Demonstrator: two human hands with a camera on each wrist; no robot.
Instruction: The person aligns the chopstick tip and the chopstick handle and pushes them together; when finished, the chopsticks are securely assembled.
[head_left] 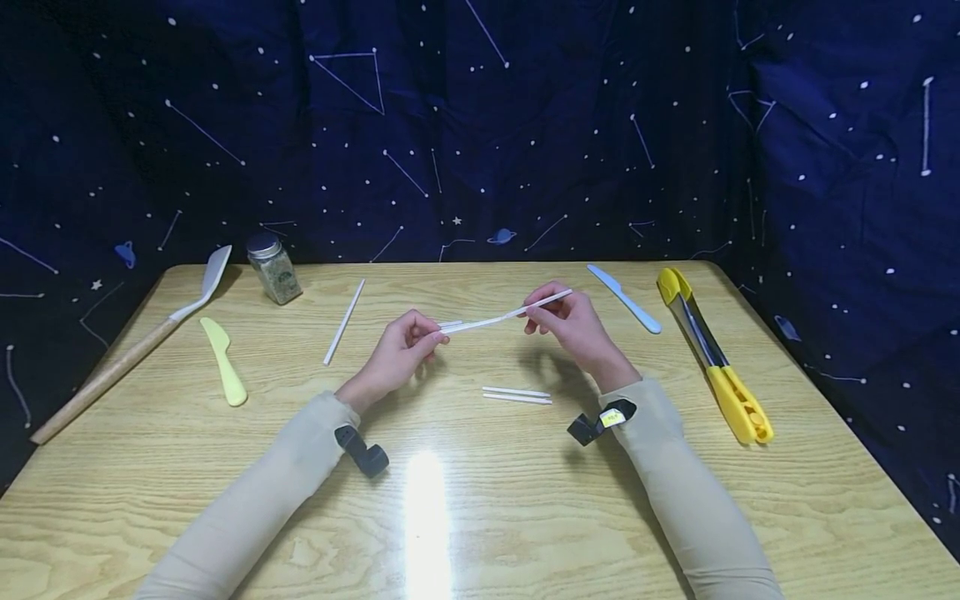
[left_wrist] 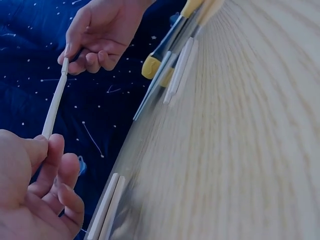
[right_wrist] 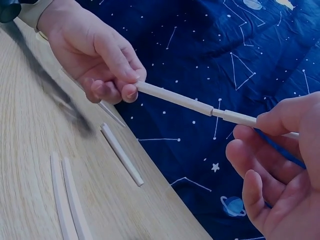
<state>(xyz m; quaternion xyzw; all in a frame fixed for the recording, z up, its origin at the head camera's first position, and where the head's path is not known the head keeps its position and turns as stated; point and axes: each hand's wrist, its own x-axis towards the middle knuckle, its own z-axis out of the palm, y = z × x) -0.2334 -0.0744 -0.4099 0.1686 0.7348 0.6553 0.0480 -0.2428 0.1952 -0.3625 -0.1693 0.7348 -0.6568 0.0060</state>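
Note:
My left hand pinches a white chopstick piece between thumb and index finger. Opposite it, my right hand grips a second, slimmer-ended chopstick piece the same way. Above the table the two pieces meet end to end at a slight angle. A narrow peg shows at the joint in the right wrist view; how deep it sits inside cannot be told. Two more chopstick pieces lie side by side in front of the hands. Another pair lies on the table, partly behind the left hand in the head view.
Left on the wooden table are a lone white stick, a yellow knife, a wooden-handled spatula and a spice jar. To the right lie a light blue knife and yellow-ended tongs. A starry dark-blue cloth hangs behind.

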